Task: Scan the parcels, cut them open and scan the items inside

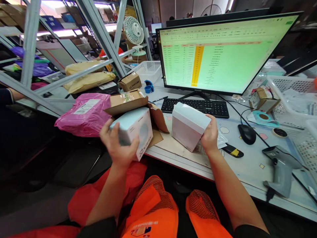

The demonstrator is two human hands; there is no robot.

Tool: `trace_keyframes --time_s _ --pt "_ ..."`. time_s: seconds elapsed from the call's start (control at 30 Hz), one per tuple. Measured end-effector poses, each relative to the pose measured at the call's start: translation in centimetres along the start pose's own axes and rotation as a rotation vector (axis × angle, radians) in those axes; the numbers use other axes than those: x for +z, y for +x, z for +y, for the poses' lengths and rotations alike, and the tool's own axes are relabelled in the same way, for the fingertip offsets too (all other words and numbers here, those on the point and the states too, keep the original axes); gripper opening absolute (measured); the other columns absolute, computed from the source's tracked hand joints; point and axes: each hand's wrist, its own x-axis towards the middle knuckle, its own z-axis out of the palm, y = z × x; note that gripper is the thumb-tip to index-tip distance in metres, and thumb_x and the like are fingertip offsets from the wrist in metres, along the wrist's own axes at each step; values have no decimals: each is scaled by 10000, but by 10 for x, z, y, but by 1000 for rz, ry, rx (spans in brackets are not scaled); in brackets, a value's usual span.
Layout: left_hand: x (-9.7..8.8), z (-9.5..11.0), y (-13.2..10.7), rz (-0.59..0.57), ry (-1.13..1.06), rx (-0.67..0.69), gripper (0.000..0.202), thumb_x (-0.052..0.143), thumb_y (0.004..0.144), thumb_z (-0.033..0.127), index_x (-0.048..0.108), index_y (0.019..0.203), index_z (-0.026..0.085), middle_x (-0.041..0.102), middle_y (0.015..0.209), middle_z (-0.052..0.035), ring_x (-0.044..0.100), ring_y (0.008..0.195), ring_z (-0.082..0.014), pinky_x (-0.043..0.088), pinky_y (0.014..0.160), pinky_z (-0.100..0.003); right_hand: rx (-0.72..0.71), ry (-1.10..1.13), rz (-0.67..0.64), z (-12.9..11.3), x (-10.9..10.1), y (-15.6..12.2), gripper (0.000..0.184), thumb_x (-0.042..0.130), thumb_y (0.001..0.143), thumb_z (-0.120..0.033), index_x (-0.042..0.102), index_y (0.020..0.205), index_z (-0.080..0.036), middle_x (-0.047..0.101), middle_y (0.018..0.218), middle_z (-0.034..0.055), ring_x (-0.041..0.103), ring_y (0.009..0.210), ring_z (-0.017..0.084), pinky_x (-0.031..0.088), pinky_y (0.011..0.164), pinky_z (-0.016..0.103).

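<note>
My left hand (120,142) grips a white product box (138,130) with a round picture and dark lettering on its side. The box is tilted at the desk's front edge, in front of an opened brown cardboard box (127,101) whose flaps stand out. My right hand (210,134) has its fingers wrapped round the right end of a second white box (189,124), which is plain on the sides that show. This second box is tilted before the black keyboard (195,105).
A pink parcel (85,114) lies left of the cardboard box, beside a metal frame (99,36). Behind the keyboard stands a monitor (223,53). To the right are a mouse (247,134), a box cutter (232,151), a barcode scanner (282,170) and white baskets (284,99).
</note>
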Motion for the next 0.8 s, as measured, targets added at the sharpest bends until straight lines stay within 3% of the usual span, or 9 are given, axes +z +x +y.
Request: trace_keyframes --time_s 0.1,0.2,0.27,0.37,0.43,0.5,0.6,0.67,0.8 --pt "-43 6 -14 26 -362 -297 741 879 636 257 614 1328 276 546 1494 -84 518 1377 -291 425 1175 -451 -20 -19 1 2 -4 3 540 297 1061 -623 586 1285 -225 667 1195 108 638 1089 280 504 931 442" --pt "-56 14 -39 42 -654 -683 699 905 618 342 623 1254 283 595 1465 -56 617 1224 -241 557 969 -323 -32 -45 -83 3 -17 7 764 278 974 -814 567 1348 -213 660 1234 139 638 1103 309 519 924 453" --pt "-44 22 -58 37 -685 -901 697 904 621 365 611 1245 265 630 1392 -69 655 1104 -217 579 845 -271 5 -19 -186 1 -25 7 895 314 888 -912 545 1402 -216 654 1259 146 642 1093 318 533 919 463" --pt "-5 33 -80 14 -730 -1168 675 889 625 328 578 1220 256 671 1230 -63 673 1006 -197 585 800 -262 94 -48 -262 -6 -30 2 904 635 777 -840 514 1440 -237 658 1241 124 645 1032 297 548 915 477" --pt "20 36 -87 -38 -839 -1323 656 875 609 310 560 1181 247 681 1184 -69 684 1002 -215 597 824 -302 151 -143 -191 -12 -28 -4 843 814 692 -671 562 1357 -218 678 1143 105 638 949 278 551 906 501" --pt "40 36 -89 -141 -936 -1433 676 860 604 318 543 1196 236 688 1183 -91 696 1018 -249 605 861 -363 174 -156 -59 -18 -30 -9 704 841 686 -568 606 1229 -187 684 1036 89 637 888 261 555 895 509" --pt "64 40 -89 -284 -979 -1453 727 831 659 361 504 1294 228 681 1241 -124 700 1061 -284 602 910 -428 91 -7 187 -29 -43 -15 608 806 742 -527 595 1188 -170 676 1059 99 666 984 266 548 954 491" --pt "83 49 -87 -346 -926 -1358 696 766 744 381 477 1354 213 657 1305 -155 690 1118 -296 590 953 -451 23 38 312 -37 -54 -18 631 814 743 -497 573 1228 -173 660 1151 113 660 1088 271 534 1005 486" --pt "109 68 -80 -323 -724 -1094 505 651 845 330 539 1312 175 537 1470 -195 508 1410 -304 400 1209 -479 -13 -44 329 -52 -65 -29 644 870 706 -434 569 1218 -186 646 1150 101 666 1087 264 536 1018 487"
